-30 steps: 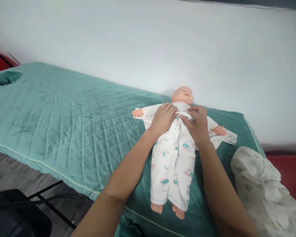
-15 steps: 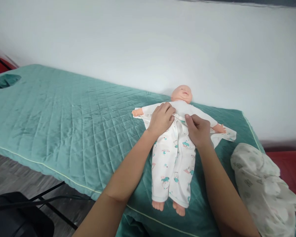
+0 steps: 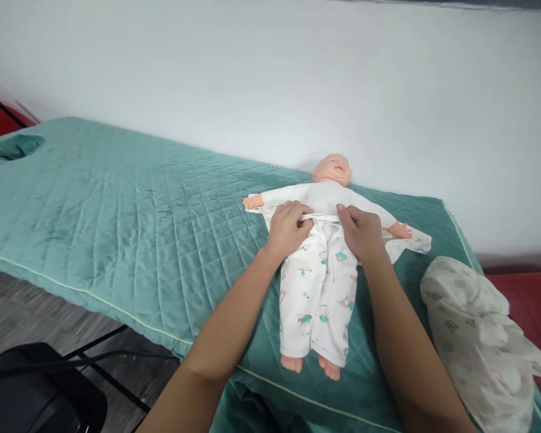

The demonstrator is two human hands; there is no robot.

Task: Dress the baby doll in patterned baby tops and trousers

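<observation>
A baby doll lies on its back, arms spread, its bare feet toward me. Printed white baby pants cover its legs. My left hand pinches the waistband on the left side, and my right hand grips it on the right, thumb on top. Between both hands the waistband is stretched across the doll's belly. Beneath the doll's arms a printed baby shirt lies spread, mostly hidden by the body.
A green quilted cover lies over the long bed, which has a face hole at the far left. A bundled printed cloth sits at right. Behind stands a white wall; a black chair is at lower left.
My left hand has moved down slightly from the doll's chest to the waistband's left side. The waistband now runs straighter between my hands. The view has shifted slightly.
</observation>
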